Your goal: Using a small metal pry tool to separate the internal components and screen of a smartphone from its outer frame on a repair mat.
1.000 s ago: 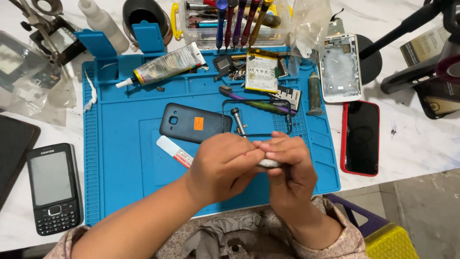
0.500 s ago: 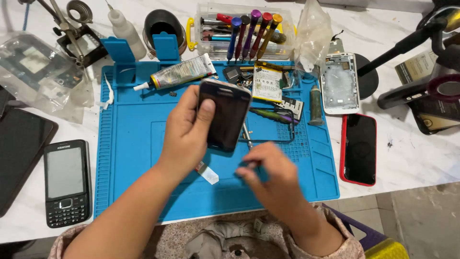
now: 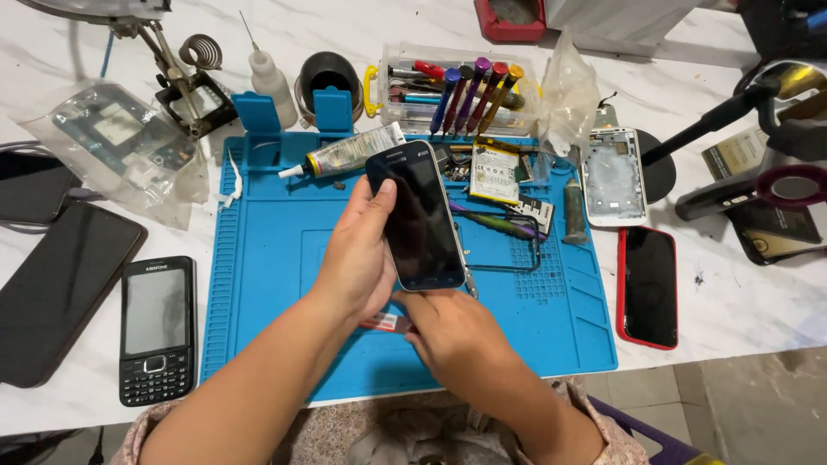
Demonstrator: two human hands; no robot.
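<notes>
- Dark smartphone (image 3: 420, 215) is held up over the middle of the blue work mat (image 3: 258, 284), screen side facing up, its top end tilted toward the far edge of the mat.
- Left hand (image 3: 362, 254) is clasped around the phone's left edge, thumb lying on the glass near the top corner, fingers wrapped behind it.
- Right hand (image 3: 457, 331) sits just below the phone's bottom end, fingertips touching that lower edge; whether it pinches a tool I cannot tell, since the fingers curl under.
- A small red-and-white strip (image 3: 385, 322) lies on the mat beneath the two hands, partly hidden by them.
- A glue tube (image 3: 349, 151) lies near the mat's far edge, nozzle pointing left, just beyond the phone's top.
- A yellowish battery (image 3: 494, 172) and loose small parts rest on the mat to the right of the phone.
- Behind the mat's far edge stands a clear box of screwdrivers (image 3: 457, 90) with coloured handles.
- Off the mat's right edge lie a bare silver phone frame (image 3: 612, 176) and, nearer, a red-cased phone (image 3: 648, 286) face up.
- Off the mat's left edge lies a black keypad phone (image 3: 156, 329), and further left a larger dark phone (image 3: 60, 288).
- A squeeze bottle (image 3: 272, 82) and a black round pot (image 3: 327, 73) stand beyond the mat's far left corner.
</notes>
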